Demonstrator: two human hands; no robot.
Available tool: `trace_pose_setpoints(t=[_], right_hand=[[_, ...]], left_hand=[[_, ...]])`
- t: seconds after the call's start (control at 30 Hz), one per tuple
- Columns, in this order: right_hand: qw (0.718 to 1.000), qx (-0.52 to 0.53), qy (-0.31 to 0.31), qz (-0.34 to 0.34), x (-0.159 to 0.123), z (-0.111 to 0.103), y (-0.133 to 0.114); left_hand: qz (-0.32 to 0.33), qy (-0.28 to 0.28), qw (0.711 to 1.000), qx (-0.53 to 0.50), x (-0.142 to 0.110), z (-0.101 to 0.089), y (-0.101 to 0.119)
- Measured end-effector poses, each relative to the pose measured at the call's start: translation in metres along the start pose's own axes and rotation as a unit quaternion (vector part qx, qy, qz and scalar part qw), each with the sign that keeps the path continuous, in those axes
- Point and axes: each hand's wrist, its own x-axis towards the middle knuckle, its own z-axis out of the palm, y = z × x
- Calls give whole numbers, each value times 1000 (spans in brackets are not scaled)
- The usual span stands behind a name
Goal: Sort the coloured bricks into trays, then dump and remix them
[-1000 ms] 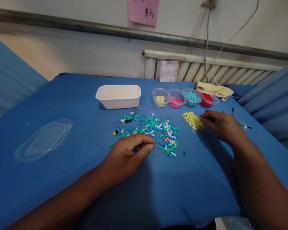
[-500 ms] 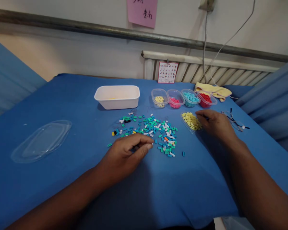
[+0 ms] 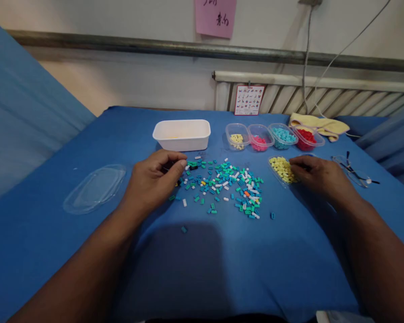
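Note:
My left hand (image 3: 151, 181) hovers at the left edge of a loose spread of small building bricks (image 3: 222, 177), mostly teal, green and white. Its thumb and index finger come together; what is between them, if anything, is hidden. My right hand (image 3: 325, 179) is at the right side of a shallow clear lid-like tray of pale yellow bricks (image 3: 283, 169), fingers curled together. I cannot make out whether a brick is in them. An orange brick (image 3: 247, 194) lies among the others, and a single teal brick (image 3: 184, 229) lies apart, nearer to me.
Behind the bricks stands a white tub (image 3: 182, 141). To its right are clear boxes of cream (image 3: 237, 141), pink (image 3: 259, 143), light blue (image 3: 283, 135) and red bricks (image 3: 306, 138). Glasses (image 3: 355, 172) and a yellow cloth (image 3: 319, 125) lie right; clear lids (image 3: 94, 188) left.
My left hand has moved left and away from me, from the front of the spread to its left edge. My right hand stays by the yellow bricks. The view has turned slightly left.

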Motion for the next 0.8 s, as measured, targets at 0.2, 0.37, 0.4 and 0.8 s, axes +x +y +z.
trace_pose_setpoints(t=[0.2, 0.37, 0.4, 0.8], right_hand=[[1000, -13, -15, 13, -3, -3, -2], [999, -14, -19, 41, -4, -3, -2], [999, -12, -18, 47, -5, -3, -1], [993, -9, 115, 39, -7, -2, 2]], left_hand=[[22, -187, 967, 172, 10, -26, -18], [-24, -290, 928, 232, 9, -39, -25], [-26, -305, 924, 230, 9, -39, -25], [19, -274, 924, 266, 4, -22, -21]])
